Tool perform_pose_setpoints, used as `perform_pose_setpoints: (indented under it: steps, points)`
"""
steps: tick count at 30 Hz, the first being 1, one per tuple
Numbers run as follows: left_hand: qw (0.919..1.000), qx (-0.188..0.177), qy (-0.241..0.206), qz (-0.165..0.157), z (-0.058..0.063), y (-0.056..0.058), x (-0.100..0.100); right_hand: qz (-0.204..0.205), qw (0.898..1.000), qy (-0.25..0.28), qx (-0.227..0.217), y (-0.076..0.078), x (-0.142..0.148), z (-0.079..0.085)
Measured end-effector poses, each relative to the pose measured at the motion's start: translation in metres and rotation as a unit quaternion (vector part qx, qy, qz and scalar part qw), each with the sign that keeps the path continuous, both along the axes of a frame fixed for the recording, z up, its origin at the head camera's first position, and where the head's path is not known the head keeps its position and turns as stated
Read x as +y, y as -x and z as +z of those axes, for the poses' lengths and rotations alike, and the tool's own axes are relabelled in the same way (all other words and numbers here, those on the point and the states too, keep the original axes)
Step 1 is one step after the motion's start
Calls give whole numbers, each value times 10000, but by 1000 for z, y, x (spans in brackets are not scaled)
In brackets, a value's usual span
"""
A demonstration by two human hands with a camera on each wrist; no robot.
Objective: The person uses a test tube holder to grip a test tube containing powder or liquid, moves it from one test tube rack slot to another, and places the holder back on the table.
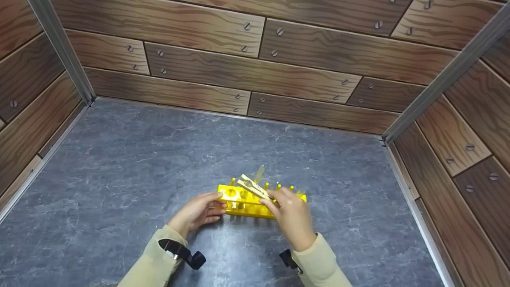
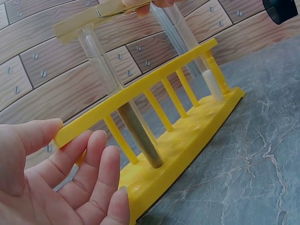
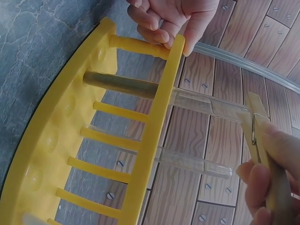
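A yellow test tube rack [image 1: 251, 209] stands on the grey surface. My left hand [image 1: 201, 211] pinches the left end of its top bar [image 2: 93, 112] between thumb and fingers. In my right hand [image 1: 293, 211] I hold a wooden test tube clamp [image 3: 255, 136], slanting over the rack. The clamp's jaws meet the upper end of a glass test tube [image 2: 101, 63] with dark brownish contents; I cannot tell how firmly they grip it. That tube stands in the rack near my left hand, its lower end on the base.
A clear tube [image 3: 194, 161] sits farther along the rack, at the back. Near the rack's other end, a tube holds white contents [image 2: 213, 85]. Wood-patterned walls [image 1: 199, 71] enclose the grey tabletop [image 1: 139, 159] at the back and both sides.
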State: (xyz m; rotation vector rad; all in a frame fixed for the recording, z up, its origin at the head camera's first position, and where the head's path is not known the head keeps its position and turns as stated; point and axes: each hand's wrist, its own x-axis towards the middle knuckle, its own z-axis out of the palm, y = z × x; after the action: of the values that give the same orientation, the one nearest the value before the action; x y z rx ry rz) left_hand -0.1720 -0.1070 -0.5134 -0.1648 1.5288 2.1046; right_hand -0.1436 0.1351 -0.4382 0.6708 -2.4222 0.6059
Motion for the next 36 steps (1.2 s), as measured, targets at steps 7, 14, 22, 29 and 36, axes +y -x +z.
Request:
perform_pose_setpoints:
  steps: [7,14,22,29,36]
  points:
    - [10000,-3,-28,-35,0,-1,0,-53,9999,-109,-85,-1,1,0]
    - [10000,25,-55,-39,0,-2,0,-57,9995,-231,-196,-2,2,1]
    - [10000,-46,3,21,-1,-1,2,-11,9993,-168,-324,-2,2,0]
    - [10000,-62,1,43,-2,-1,1,-52,9986,-268,-455,-3,1,4]
    - [10000,-66,29,61,-1,-1,1,-86,9983,-290,-490,-2,1,3]
